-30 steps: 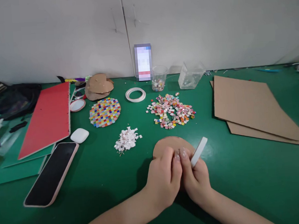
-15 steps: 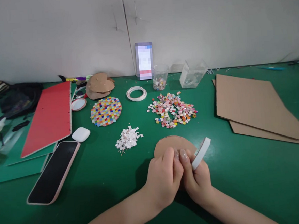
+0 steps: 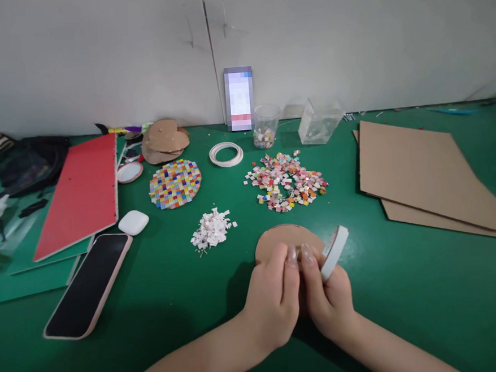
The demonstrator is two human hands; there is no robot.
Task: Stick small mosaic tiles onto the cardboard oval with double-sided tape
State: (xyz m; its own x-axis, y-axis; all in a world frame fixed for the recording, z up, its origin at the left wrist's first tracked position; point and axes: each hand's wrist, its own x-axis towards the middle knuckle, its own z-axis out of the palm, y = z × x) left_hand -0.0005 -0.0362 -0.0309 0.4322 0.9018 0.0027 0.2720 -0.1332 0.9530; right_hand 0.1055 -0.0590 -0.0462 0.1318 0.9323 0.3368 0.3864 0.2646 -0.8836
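In front of me, my left hand (image 3: 275,300) and my right hand (image 3: 330,302) are closed, thumbs side by side, over a rounded piece of cardboard (image 3: 283,234). A white roll of tape (image 3: 335,252) sticks up from my right hand, held in its fingers. Between both thumb tips runs a short tan bit that looks like a strip of the tape, pinched by both hands. My curled fingers hide most of it and the lower part of the cardboard.
Beyond my hands lie a pile of coloured tiles (image 3: 288,180), white chips (image 3: 212,231), another tape roll (image 3: 226,154) and a mosaic disc (image 3: 175,184). A phone (image 3: 89,285) and red board (image 3: 81,192) are left; cardboard sheets (image 3: 412,174) right; a plastic cup (image 3: 266,128) behind.
My thumb tips have drawn slightly apart, and a tan bit now shows between them. The tape roll has tilted and shifted a little with my right hand.
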